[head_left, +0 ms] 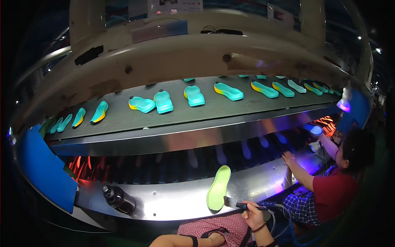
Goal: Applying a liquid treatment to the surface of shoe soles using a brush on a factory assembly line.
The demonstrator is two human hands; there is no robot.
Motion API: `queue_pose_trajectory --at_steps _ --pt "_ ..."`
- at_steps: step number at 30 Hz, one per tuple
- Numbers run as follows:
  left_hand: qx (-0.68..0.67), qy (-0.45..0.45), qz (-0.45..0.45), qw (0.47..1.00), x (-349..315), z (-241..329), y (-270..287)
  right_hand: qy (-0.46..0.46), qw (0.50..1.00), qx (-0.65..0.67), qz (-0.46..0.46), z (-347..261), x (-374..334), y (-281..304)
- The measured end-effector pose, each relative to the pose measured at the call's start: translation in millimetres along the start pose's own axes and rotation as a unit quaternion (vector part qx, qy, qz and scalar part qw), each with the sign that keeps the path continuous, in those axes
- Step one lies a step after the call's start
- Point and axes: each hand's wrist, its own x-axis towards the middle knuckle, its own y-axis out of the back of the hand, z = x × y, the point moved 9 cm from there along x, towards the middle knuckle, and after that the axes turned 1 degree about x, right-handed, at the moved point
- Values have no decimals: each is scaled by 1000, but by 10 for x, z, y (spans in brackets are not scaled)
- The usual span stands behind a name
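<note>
Machinery point(173, 51) spans the view beyond the grip of the right hand point(253, 215), its ends lost in darkness. On its upper belt point(135, 122), well beyond the grip, lie turquoise soles point(164, 101), the farthest row mostly cut off by the beam. Nearer, a dark lower channel point(164, 172) shows pale, sole-like shapes, too dim to tell. A steel ledge point(177, 197) lies just beyond the grip. To the grip's right sits a co-worker point(335, 191), legs partly hidden. Below and left of the grip is red checked cloth point(203, 226), cut by the lower edge. A yellow-green sole point(218, 187) lies on the ledge, just left of and beyond the grip; farther left, a black bottle point(119, 200). The left hand point(216, 238) is low, left of the grip; its fingers are obscured, so I cannot tell their state. The right fingers are closed around a brush point(240, 204), bristles at the sole's near right edge; contact is unclear.
</note>
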Motion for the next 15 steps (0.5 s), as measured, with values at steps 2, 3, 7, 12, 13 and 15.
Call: queue_pose_trajectory --at_steps 2,3,7,12,13,15 --pt "23 -19 23 999 35 -29 -18 2 1000 -2 -1 -32 -48 -18" --pt "40 -30 42 998 59 -26 -74 6 1000 -4 2 -33 -45 18" --pt "116 -69 137 981 217 -4 -258 -10 1000 -23 14 27 -55 86" --pt "84 -91 95 988 -13 28 -41 -21 998 -61 10 -18 -43 29" --pt "53 -116 124 984 -131 58 108 -12 998 -53 18 -61 -60 75" --pt "-26 -127 43 991 -405 126 365 1 998 -54 30 -129 -60 137"
